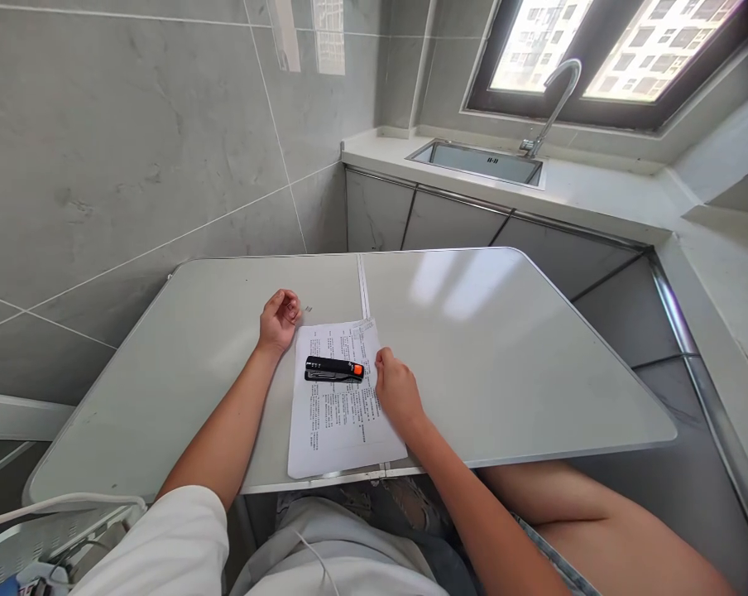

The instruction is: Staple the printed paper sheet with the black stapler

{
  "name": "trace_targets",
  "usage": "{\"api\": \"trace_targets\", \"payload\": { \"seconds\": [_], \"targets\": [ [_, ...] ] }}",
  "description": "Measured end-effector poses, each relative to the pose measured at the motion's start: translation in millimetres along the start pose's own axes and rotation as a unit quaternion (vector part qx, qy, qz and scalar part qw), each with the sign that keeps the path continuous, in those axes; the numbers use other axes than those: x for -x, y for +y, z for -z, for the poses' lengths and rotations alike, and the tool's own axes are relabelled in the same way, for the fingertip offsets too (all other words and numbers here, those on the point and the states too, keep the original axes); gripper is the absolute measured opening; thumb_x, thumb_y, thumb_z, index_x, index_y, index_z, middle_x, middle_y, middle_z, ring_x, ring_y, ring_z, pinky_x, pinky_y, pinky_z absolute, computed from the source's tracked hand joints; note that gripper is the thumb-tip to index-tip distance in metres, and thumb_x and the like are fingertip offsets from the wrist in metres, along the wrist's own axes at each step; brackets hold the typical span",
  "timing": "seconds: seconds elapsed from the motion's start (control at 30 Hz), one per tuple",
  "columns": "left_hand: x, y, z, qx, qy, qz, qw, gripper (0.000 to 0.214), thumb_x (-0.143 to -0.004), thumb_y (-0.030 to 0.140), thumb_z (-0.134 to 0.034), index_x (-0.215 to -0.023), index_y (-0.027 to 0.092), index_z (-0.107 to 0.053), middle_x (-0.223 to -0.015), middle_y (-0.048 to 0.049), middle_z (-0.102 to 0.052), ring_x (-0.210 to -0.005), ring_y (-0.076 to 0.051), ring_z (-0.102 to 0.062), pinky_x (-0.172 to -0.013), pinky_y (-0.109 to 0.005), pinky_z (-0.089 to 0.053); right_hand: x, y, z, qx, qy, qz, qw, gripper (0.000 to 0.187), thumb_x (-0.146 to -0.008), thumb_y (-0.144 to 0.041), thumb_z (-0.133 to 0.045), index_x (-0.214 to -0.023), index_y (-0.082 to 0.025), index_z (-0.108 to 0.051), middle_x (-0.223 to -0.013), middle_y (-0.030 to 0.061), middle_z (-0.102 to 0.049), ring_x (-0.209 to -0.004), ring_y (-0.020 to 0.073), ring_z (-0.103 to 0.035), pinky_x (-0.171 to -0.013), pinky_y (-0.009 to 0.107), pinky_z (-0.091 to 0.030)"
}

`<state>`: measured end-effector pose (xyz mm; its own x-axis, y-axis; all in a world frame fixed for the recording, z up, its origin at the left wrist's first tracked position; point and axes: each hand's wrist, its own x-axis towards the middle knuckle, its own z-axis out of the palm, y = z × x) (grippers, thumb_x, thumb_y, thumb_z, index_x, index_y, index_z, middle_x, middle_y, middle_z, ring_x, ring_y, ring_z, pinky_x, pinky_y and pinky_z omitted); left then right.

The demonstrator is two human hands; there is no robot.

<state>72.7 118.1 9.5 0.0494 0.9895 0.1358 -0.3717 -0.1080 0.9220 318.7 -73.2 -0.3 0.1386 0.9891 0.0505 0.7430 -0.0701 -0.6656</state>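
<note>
A printed sheet of paper (337,418) lies on a grey folding table (504,348), near its front edge. Across the sheet's upper part lies a black stapler (333,369) with an orange end. My left hand (279,320) rests on the table at the sheet's top left corner, palm up with fingers loosely curled, holding nothing that I can see. A tiny piece of metal (308,309) lies just to its right. My right hand (395,387) rests on the paper's right edge, fingers curled, just right of the stapler's orange end.
A tiled wall stands to the left and behind. A white counter with a steel sink (479,161) and a faucet (557,95) runs at the back right under a window. A white cable (57,503) hangs at the table's near left corner.
</note>
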Motion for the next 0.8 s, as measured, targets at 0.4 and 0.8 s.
{"api": "trace_targets", "payload": {
  "seconds": [0.4,0.8],
  "targets": [
    [10,-5,-15.0,-0.076,-0.081,0.046,0.993,0.030,-0.087,0.047,-0.071,-0.079,0.019,-0.065,-0.068,0.0012,-0.048,-0.055,-0.008,-0.041,-0.050,-0.024,-0.033,5,32,22,0.005,0.044,-0.014,0.999,0.019,-0.102,-0.023,-0.033,-0.098,-0.023,-0.052,-0.080,0.0044,-0.061,-0.066,0.0211,-0.052,-0.063,0.029,-0.029],
    [25,-19,-32.7,-0.484,-0.059,-0.012,0.873,0.017,-0.090,0.034,-0.061,-0.079,0.023,-0.064,-0.071,-0.0020,-0.062,-0.065,-0.018,-0.052,-0.060,-0.029,-0.035,6,48,33,0.009,0.041,0.009,0.999,0.015,-0.098,-0.022,-0.039,-0.090,-0.024,-0.052,-0.078,0.0027,-0.059,-0.068,0.0203,-0.053,-0.064,0.029,-0.033]
  ]
}}
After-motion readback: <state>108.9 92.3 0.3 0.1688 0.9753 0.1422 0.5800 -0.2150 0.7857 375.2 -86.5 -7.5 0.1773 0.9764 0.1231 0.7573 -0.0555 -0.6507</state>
